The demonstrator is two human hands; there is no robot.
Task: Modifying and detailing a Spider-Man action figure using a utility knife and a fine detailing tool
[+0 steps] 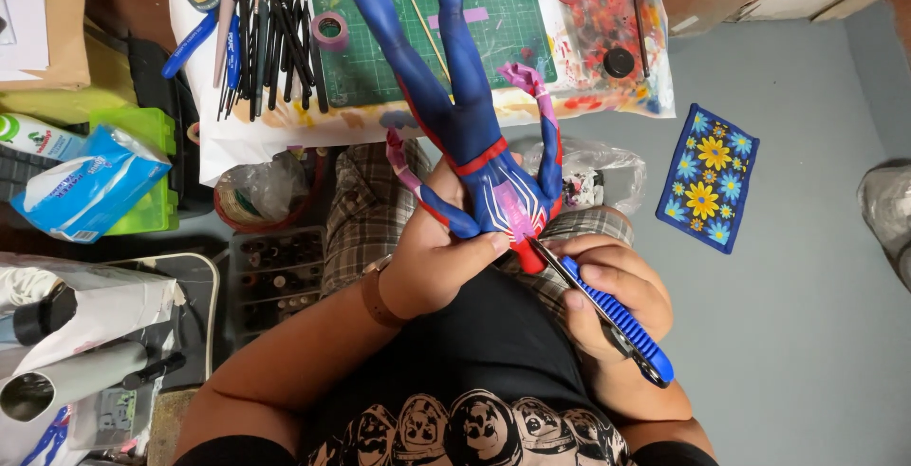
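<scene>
— Hands first: what are they doing, down close to the lap?

— Left hand [438, 267] is wrapped around the chest and shoulder of a blue and red action figure [474, 134], fingers closed on it, thumb pressed across the front. That pins the figure steady, head toward the body and legs pointing away over the table.

— And the other?

— Right hand [617, 305] is closed around a blue-handled craft knife [607, 314], with the blade tip touching the figure near its neck. Gripping low on the handle likely gives fine control of the tip.

— Why hold the figure over the knees instead of on the table?

— Probably so it can be turned freely; the lap, in checked shorts [365, 214], sits right beneath.

— What lies further out?

— A green cutting mat [380, 58] on the table, under the figure's legs. Left of it a row of brushes [270, 34] lies fanned within easy reach, beside a roll of tape [330, 29]. A paint-smeared palette [607, 20] sits at the mat's right. On the floor, well apart, lies a flowered blue cloth [707, 177].
</scene>
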